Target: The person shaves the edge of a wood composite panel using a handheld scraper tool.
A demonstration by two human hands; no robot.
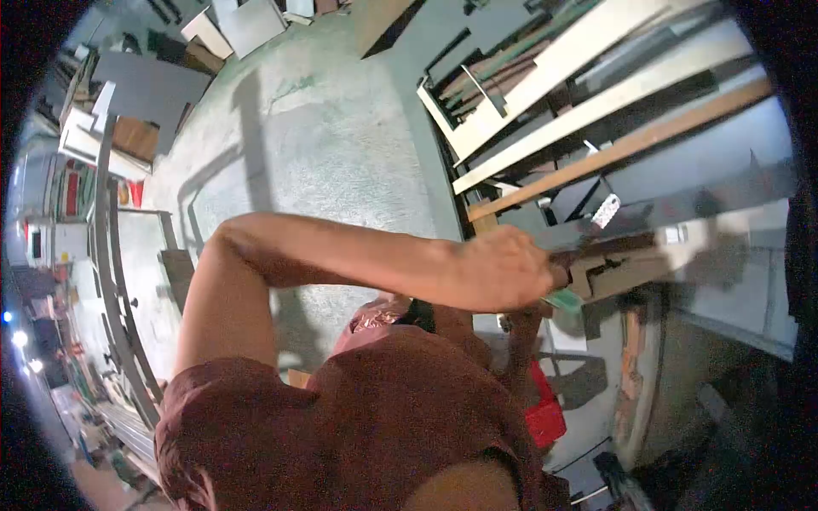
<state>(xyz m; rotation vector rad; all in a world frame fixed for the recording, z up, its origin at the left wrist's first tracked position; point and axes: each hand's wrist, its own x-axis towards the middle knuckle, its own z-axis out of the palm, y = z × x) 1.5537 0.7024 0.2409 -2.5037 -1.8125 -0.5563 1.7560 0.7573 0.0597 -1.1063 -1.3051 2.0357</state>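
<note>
My left hand (509,271) reaches across in front of my body, its fingers curled into a closed grip. What it holds, if anything, is hidden by the hand. A pale green piece (564,300) shows just beyond the knuckles; I cannot make out its kind or which hand it belongs to. My right hand (538,312) is mostly hidden below and behind the left one, so its fingers do not show. Close to both hands are the end of a light wooden piece (626,271) and a long grey board (682,204). A white speckled item (606,211) lies against the board.
Long cream and brown strips (622,157) lie on a rack at the upper right. A red container (544,419) stands low on the right. Concrete floor (341,153) shows ahead. A metal frame (115,272) and stacked panels (149,85) stand on the left.
</note>
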